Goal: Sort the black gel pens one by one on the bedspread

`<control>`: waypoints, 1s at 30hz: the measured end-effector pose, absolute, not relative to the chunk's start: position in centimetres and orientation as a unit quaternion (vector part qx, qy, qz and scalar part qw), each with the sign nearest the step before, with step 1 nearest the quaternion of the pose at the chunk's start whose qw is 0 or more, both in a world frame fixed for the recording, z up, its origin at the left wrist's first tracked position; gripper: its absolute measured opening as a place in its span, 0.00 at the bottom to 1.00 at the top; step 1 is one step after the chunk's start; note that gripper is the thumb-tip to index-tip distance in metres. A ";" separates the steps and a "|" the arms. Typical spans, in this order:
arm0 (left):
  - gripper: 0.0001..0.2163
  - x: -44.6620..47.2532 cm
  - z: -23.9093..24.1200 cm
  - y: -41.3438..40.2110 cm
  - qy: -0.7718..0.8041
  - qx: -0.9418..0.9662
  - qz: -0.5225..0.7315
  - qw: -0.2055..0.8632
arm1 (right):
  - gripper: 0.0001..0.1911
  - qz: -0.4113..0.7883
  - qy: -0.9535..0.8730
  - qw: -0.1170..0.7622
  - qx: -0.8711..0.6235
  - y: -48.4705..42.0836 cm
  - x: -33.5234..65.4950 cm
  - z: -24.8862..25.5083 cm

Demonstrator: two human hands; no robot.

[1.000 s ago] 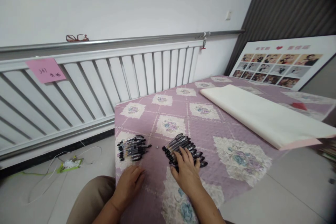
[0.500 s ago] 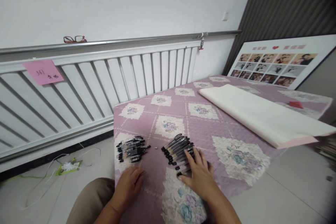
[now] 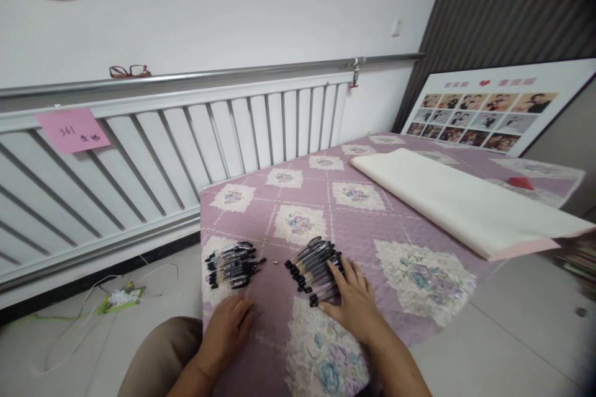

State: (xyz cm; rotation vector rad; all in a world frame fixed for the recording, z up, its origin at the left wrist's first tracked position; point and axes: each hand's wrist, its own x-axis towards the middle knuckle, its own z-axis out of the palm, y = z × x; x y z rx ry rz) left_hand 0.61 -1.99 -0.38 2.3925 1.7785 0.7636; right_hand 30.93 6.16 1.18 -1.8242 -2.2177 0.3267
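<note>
In the head view, my right hand (image 3: pixel 356 304) lies palm down at the right end of a slanted row of black-capped gel pens (image 3: pixel 316 267). Its fingers are spread and its fingertips touch the caps of the nearest pens. My left hand (image 3: pixel 228 325) rests on the cloth near the table's left edge, loosely bent, with a gap between thumb and forefinger and nothing visible in it. Just beyond it lies a second, looser pile of similar pens (image 3: pixel 234 265). A tiny metallic piece (image 3: pixel 275 262) sits between the two groups.
A purple floral tablecloth (image 3: pixel 261 214) covers the table. A large cream sheet (image 3: pixel 456 198) lies folded at the right, and a photo board (image 3: pixel 484 105) stands behind it. A white radiator (image 3: pixel 223 130) runs along the wall. A power strip (image 3: pixel 121 299) with cables is on the floor.
My right hand has shifted slightly against the row, and the pen nearest to me now lies closer to the others. My left hand stays in place.
</note>
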 end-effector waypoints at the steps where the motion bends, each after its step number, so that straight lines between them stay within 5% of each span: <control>1: 0.10 0.5 -0.5 -2.0 0.577 0.778 0.248 0.027 | 0.44 0.119 -0.757 0.136 -0.628 6.3 31.2 1.1; 8: 0.18 4.7 -1.7 -2.3 0.628 0.754 0.191 0.028 | 0.34 0.121 -0.688 0.301 -0.649 8.7 33.8 -0.1; 15: 0.28 12.9 -0.1 -2.5 0.650 0.743 0.107 0.118 | 0.32 0.187 -0.650 0.338 -0.654 8.6 33.0 0.2; 30: 0.30 14.4 -0.3 -2.1 0.659 0.742 0.063 0.107 | 0.29 0.184 -0.660 0.335 -0.647 9.7 32.0 0.4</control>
